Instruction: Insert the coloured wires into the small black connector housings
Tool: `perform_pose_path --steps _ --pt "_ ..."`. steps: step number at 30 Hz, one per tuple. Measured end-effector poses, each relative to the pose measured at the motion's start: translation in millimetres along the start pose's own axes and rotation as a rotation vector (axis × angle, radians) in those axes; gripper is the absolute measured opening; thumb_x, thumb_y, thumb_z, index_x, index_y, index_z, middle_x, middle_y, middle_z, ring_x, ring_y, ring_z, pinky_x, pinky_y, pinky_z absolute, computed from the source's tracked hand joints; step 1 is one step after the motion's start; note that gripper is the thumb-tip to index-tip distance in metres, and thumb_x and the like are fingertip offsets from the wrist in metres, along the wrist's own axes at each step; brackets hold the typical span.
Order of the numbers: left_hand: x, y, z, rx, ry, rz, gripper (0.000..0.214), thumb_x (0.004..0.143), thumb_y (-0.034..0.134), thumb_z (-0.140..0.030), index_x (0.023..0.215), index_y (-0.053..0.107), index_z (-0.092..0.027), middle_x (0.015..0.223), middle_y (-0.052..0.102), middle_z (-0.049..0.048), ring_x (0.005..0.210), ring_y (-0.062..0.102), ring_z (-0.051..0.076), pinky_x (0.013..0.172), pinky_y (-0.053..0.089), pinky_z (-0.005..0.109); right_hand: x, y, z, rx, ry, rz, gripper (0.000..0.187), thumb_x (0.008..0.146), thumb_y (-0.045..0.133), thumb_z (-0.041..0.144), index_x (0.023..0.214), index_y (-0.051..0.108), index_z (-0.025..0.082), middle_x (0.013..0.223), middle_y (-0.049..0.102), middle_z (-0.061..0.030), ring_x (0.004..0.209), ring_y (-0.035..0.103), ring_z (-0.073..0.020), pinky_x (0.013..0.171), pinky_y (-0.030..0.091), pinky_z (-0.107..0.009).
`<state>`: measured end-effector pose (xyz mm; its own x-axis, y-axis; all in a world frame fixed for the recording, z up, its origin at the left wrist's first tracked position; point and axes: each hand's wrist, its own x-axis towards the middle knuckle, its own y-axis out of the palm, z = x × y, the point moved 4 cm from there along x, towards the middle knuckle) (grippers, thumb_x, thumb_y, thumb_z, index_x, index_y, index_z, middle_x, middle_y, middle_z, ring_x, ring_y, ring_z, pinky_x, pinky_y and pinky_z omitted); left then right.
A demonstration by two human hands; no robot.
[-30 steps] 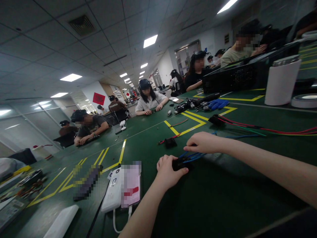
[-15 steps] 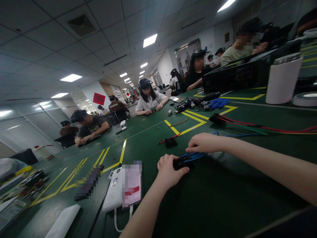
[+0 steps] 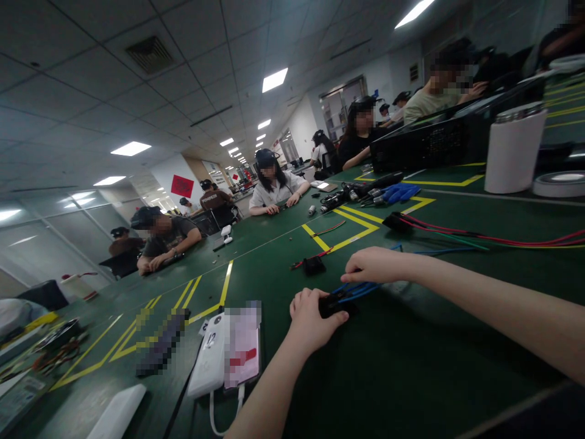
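Low over the green table (image 3: 365, 378), my left hand (image 3: 313, 317) is closed round a black connector block (image 3: 336, 306), thumb on its near side. Several blue wires (image 3: 359, 291) run out of the block toward my right hand (image 3: 377, 266). That hand is closed over the wires, its fingertips pinching them just beyond the block; what lies under the palm is hidden. Past my hands sits a small black connector (image 3: 314, 264) with a red lead. To the right lies another black connector (image 3: 398, 222) with long red and green wires.
At left are a white power bank (image 3: 208, 353) with a cable, a phone (image 3: 244, 347) and a white case (image 3: 116, 411). A pale bottle (image 3: 514, 149) and a tape roll (image 3: 567, 183) stand at right. Tools with blue handles (image 3: 397, 192) lie farther back. People sit across the table.
The view has shifted slightly. Both hands keep their places on the block and the blue wires, with hardly any movement.
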<state>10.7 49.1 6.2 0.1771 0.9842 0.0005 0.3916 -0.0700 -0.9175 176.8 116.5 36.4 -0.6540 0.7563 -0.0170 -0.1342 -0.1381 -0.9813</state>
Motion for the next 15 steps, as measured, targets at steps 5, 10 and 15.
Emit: perform_pose_path --steps 5,10,15 --pt "-0.7 0.5 1.7 -0.001 -0.003 0.002 0.046 0.073 0.06 -0.056 0.107 0.056 -0.026 0.11 0.053 0.0033 0.109 0.044 0.025 0.096 0.034 0.037 -1.1 -4.2 2.9 0.008 -0.017 -0.048 0.045 0.086 0.036 0.05 0.066 0.062 0.019 0.065 0.059 -0.0038 0.059 0.049 -0.0151 0.052 0.026 -0.026" --pt "1.0 1.8 2.8 0.001 0.002 -0.013 0.046 0.072 0.06 -0.057 0.105 0.056 -0.026 0.108 0.054 0.0032 0.108 0.045 0.025 0.097 0.034 0.038 -6.2 -17.8 12.5 0.008 -0.077 -0.202 0.045 0.087 0.036 0.049 0.062 0.059 0.019 0.06 0.057 -0.0023 0.053 0.045 -0.0131 0.051 0.023 -0.027" --pt "1.6 3.1 1.7 0.027 -0.001 0.007 0.046 0.074 0.057 -0.058 0.107 0.054 -0.026 0.111 0.053 0.0037 0.11 0.044 0.025 0.097 0.034 0.038 -5.5 -15.7 8.7 -0.026 -0.072 -0.191 0.045 0.087 0.036 0.048 0.064 0.061 0.02 0.061 0.059 -0.003 0.055 0.047 -0.0143 0.052 0.023 -0.027"
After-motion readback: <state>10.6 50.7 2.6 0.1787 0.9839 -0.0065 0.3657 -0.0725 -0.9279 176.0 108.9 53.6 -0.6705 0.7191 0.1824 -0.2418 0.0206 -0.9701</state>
